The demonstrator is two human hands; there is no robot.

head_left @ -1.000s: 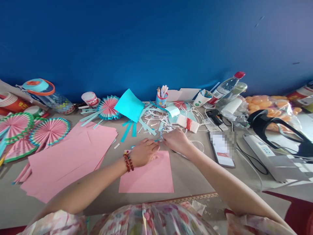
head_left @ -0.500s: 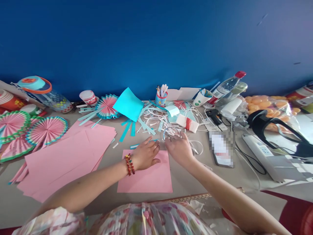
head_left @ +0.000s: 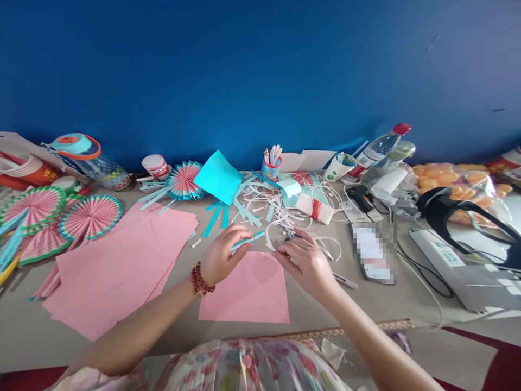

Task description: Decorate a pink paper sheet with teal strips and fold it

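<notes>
Blue strip is just past the far edge of the pink sheet, pinched between the left hand's thumb and fingers. The right hand is over the sheet's far right corner, fingers curled near a ring, perhaps tape; whether it grips anything, I cannot tell. The sheet lies flat on the desk, with a paper stack to its left and a pen-like tool to its right. The step in hand seems to be handling the strip beside the ring. Next calls, I judge, for a steady pinch and surer right-hand contact.
</notes>
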